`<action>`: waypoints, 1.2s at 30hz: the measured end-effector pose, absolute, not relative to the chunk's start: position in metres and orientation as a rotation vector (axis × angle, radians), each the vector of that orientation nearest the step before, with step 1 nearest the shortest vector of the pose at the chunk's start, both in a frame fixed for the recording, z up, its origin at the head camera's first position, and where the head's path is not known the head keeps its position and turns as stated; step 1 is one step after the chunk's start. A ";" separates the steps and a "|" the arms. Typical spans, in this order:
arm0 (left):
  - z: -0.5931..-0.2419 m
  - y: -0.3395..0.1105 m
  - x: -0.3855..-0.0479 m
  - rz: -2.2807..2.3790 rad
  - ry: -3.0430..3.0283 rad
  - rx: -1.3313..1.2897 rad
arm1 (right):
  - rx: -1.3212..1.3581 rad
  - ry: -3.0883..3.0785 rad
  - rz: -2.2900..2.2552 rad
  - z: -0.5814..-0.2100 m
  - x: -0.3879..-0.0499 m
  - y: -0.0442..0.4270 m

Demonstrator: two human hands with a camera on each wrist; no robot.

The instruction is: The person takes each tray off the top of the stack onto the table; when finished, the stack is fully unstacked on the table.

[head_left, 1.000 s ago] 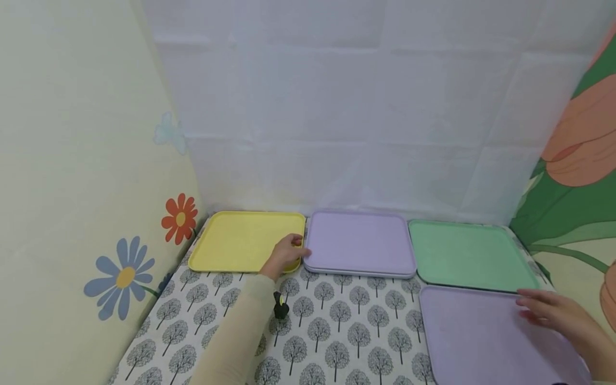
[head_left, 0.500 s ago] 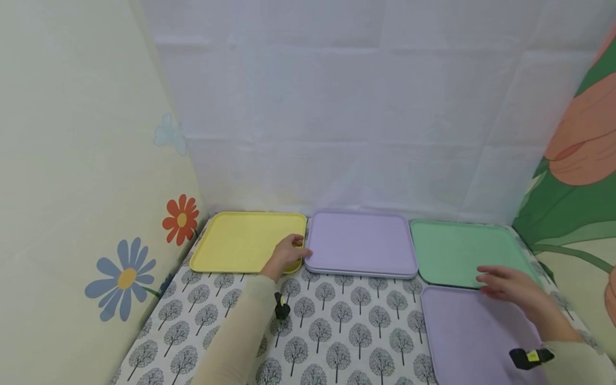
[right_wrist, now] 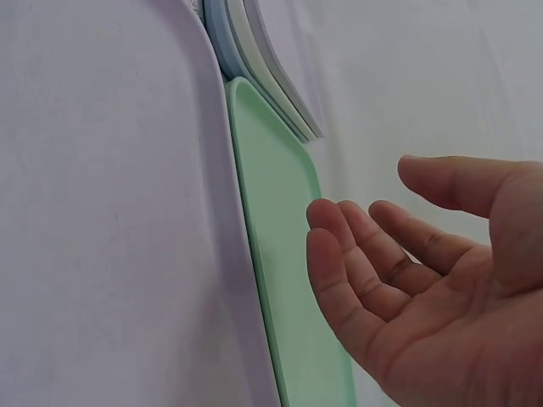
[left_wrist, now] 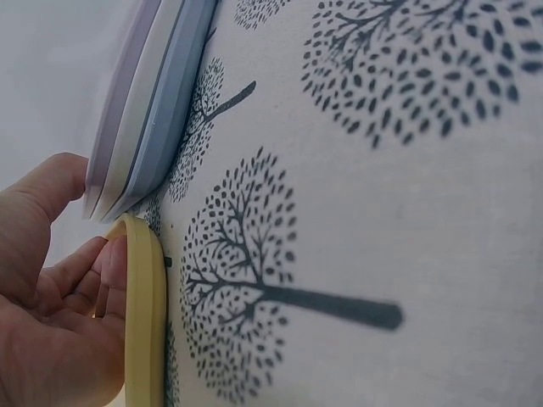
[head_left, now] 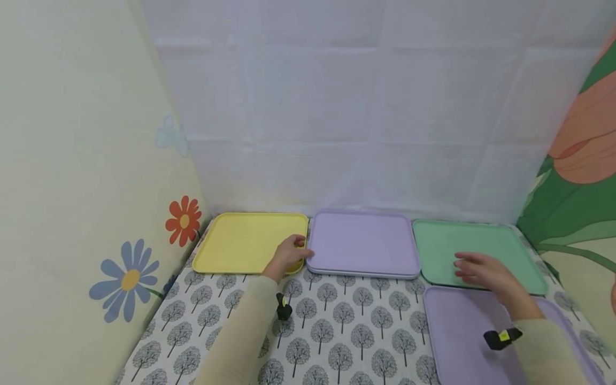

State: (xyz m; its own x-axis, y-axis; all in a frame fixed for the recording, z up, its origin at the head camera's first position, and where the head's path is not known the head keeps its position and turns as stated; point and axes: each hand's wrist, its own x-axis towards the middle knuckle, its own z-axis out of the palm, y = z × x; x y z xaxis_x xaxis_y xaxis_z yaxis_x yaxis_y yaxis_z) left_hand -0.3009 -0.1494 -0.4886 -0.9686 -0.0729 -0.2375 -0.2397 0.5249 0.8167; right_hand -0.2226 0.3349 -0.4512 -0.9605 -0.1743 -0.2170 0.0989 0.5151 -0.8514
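My left hand [head_left: 286,252] is at the gap between the yellow tray [head_left: 245,240] and a stack of trays [head_left: 363,240] topped by a purple one. In the left wrist view its thumb [left_wrist: 61,180] touches the stack's corner, and its other fingers, loosely bent, lie over the yellow tray's rim [left_wrist: 146,314]. Purple, cream and blue layers show in that stack. Over the green tray [head_left: 445,246] hovers my right hand [head_left: 488,272], its fingers loosely bent, with nothing in it. The right wrist view shows its thumb and fingers apart.
A larger-looking purple tray [head_left: 462,331] lies in front of the green tray, partly under my right forearm. A tree-print cloth [head_left: 337,331] covers the table. White sheeting [head_left: 337,107] hangs behind, and a flower-painted wall [head_left: 96,176] stands at the left.
My right hand has moved left and further forward, from above the near purple tray to above the green tray. The left hand has stayed in place.
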 end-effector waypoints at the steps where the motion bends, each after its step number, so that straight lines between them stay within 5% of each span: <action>1: -0.489 -0.149 -0.301 1.427 2.589 -0.268 | -0.064 2.482 -1.430 -0.451 -0.224 0.332; 36: -0.492 -0.157 -0.303 1.407 2.598 -0.297 | 0.126 2.450 -1.583 -0.480 -0.277 0.258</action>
